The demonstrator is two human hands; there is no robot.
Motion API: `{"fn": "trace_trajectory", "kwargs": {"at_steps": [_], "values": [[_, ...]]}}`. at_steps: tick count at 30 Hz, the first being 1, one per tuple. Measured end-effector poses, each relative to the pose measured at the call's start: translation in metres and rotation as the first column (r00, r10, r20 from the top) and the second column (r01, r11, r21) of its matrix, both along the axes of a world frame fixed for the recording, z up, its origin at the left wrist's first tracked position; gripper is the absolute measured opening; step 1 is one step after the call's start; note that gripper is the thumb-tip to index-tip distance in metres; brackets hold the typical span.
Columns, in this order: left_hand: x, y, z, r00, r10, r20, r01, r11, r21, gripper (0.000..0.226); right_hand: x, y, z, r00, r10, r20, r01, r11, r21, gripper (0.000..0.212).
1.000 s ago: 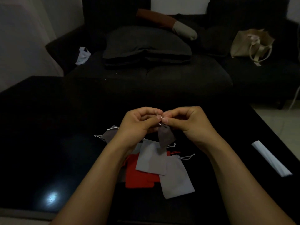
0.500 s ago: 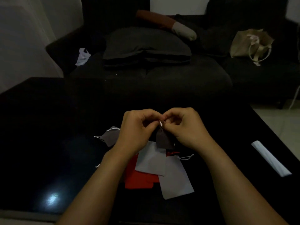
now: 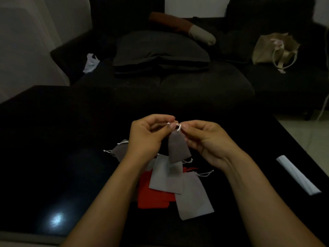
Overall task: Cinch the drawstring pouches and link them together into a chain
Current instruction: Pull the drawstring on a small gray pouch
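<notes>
A small dark grey pouch (image 3: 178, 148) hangs in the air above the black table (image 3: 53, 139), its neck cinched with white cord (image 3: 178, 127). My left hand (image 3: 147, 138) and my right hand (image 3: 204, 139) both pinch that cord at the pouch's top, fingertips almost touching. Below them lie two light grey pouches (image 3: 166, 177) (image 3: 194, 196) overlapping a red pouch (image 3: 151, 193). Another dark grey pouch (image 3: 119, 151) lies partly behind my left wrist.
A folded white strip (image 3: 297, 175) lies near the table's right edge. Behind the table stands a dark sofa (image 3: 178, 86) with cushions (image 3: 160, 50), a white bag (image 3: 91, 62) and a beige tote (image 3: 274, 49). A light glare (image 3: 57, 219) shows at the front left.
The hanging pouch has swung out from behind my fingers and shows more fully. My hands have drawn slightly apart along the white cord.
</notes>
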State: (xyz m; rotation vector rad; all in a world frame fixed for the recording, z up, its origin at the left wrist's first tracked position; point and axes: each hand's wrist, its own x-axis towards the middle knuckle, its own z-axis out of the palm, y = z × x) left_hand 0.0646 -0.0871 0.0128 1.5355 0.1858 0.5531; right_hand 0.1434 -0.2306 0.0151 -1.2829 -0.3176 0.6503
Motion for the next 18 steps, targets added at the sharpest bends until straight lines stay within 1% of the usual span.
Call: {"fn": "trace_trajectory", "kwargs": {"at_steps": [2,4,5,7,9,11,13,15,16,17,18], "values": [[0.0,0.0,0.001,0.999,-0.027,-0.046,0.023,0.996,-0.083,0.016,0.002,0.001,0.0,1.0,-0.024,-0.009,0.024,1.0,0.011,0.023],[0.002,-0.001,0.001,0.996,-0.026,-0.08,0.01,0.981,-0.196,0.014,0.002,0.003,0.0,0.999,-0.027,0.022,0.027,1.0,0.001,0.024],[0.003,-0.003,0.002,0.995,-0.03,-0.093,0.003,0.961,-0.275,0.014,0.001,0.004,0.0,0.999,-0.032,0.029,0.032,0.999,-0.007,0.025],[0.004,-0.004,0.002,0.994,-0.047,-0.097,0.0,0.897,-0.442,0.017,0.001,0.006,0.0,0.998,-0.064,0.009,0.065,0.998,-0.008,0.034],[0.007,-0.001,0.001,0.994,-0.046,-0.103,-0.016,0.846,-0.532,0.021,0.002,0.006,0.002,0.993,-0.114,-0.034,0.115,0.993,0.023,0.036],[0.008,-0.001,0.001,0.995,-0.048,-0.085,-0.016,0.783,-0.622,0.022,0.001,0.006,0.004,0.987,-0.117,-0.111,0.131,0.983,0.126,0.032],[0.01,-0.003,0.002,0.997,-0.051,-0.063,-0.011,0.683,-0.73,0.021,-0.001,0.008,0.007,0.976,-0.043,-0.215,0.109,0.947,0.303,0.035],[0.011,-0.007,0.004,0.997,-0.065,-0.037,0.011,0.611,-0.791,0.02,-0.004,0.013,0.007,0.964,0.025,-0.265,0.09,0.906,0.413,0.037],[0.012,-0.008,0.005,0.997,-0.07,-0.034,0.015,0.603,-0.798,0.019,-0.005,0.016,0.006,0.965,0.037,-0.261,0.08,0.902,0.425,0.038],[0.012,-0.009,0.005,0.997,-0.066,-0.04,0.011,0.625,-0.781,0.019,-0.005,0.019,0.004,0.97,0.036,-0.241,0.07,0.907,0.416,0.038],[0.012,-0.008,0.005,0.997,-0.053,-0.053,-0.003,0.673,-0.739,0.02,-0.004,0.02,0.003,0.977,0.02,-0.214,0.068,0.915,0.397,0.038]]}}
